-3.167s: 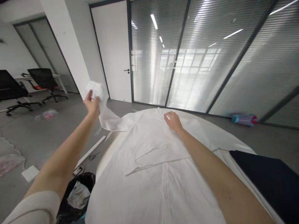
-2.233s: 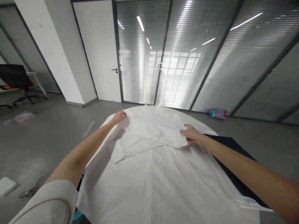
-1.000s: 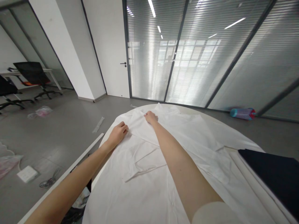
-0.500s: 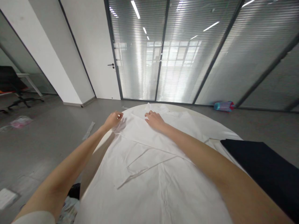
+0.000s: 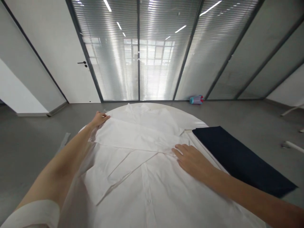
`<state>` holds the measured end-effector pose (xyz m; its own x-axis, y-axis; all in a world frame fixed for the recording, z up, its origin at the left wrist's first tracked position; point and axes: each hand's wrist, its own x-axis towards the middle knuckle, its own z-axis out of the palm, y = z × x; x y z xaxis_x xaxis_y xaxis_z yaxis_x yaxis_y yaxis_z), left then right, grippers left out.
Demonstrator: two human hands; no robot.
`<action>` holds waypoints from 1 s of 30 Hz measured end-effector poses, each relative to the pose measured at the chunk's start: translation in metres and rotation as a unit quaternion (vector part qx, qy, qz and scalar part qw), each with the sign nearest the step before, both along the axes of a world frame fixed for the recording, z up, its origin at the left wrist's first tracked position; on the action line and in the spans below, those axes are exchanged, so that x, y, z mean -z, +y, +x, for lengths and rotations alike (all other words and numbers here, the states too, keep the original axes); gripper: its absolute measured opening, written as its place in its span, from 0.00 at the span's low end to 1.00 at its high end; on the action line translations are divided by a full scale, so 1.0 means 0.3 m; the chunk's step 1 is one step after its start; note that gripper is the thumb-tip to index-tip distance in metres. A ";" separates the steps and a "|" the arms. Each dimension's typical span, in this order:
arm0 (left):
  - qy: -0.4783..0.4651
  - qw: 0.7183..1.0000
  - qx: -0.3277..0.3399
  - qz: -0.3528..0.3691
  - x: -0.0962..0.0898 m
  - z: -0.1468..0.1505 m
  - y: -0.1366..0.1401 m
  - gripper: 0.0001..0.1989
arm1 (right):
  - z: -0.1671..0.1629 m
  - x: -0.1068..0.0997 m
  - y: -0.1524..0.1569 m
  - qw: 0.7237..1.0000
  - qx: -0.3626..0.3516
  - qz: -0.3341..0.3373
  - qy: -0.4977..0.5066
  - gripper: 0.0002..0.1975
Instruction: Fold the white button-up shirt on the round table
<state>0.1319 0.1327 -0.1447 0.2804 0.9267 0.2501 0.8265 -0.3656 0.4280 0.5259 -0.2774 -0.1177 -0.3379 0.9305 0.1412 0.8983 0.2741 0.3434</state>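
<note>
A white button-up shirt point(image 5: 133, 133) lies spread over a round white table point(image 5: 197, 122), with part of it folded across and its button placket running toward me. At the shirt's far left edge my left hand point(image 5: 99, 119) is closed, thumb and fingers pinching the fabric. My right hand point(image 5: 190, 160) rests palm down on the right side of the shirt, near the fold line, fingers stretched out and holding nothing. Just beyond that hand, at the table's right side, is a folded dark navy cloth point(image 5: 239, 158).
Past the table stands a glass partition with blinds point(image 5: 156, 72), beside a white door point(image 5: 64, 50). A blue and red bundle point(image 5: 196, 99) lies on the floor by the glass. White furniture legs point(image 5: 294, 146) show at far right.
My right hand has moved right and nearer to me across the shirt. The left hand stays at the shirt's far left edge. The view has turned to the right.
</note>
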 end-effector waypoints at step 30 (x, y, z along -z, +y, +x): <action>0.097 0.980 0.008 0.174 0.009 -0.107 -0.621 0.27 | -0.067 -0.148 -0.052 0.987 0.048 -0.141 -0.054 0.17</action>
<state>0.0998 -0.0535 -0.1475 0.3670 0.7903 0.4906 0.8730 -0.4747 0.1116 0.5056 -0.2928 -0.0734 -0.2449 0.9561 -0.1609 0.8872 0.2880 0.3604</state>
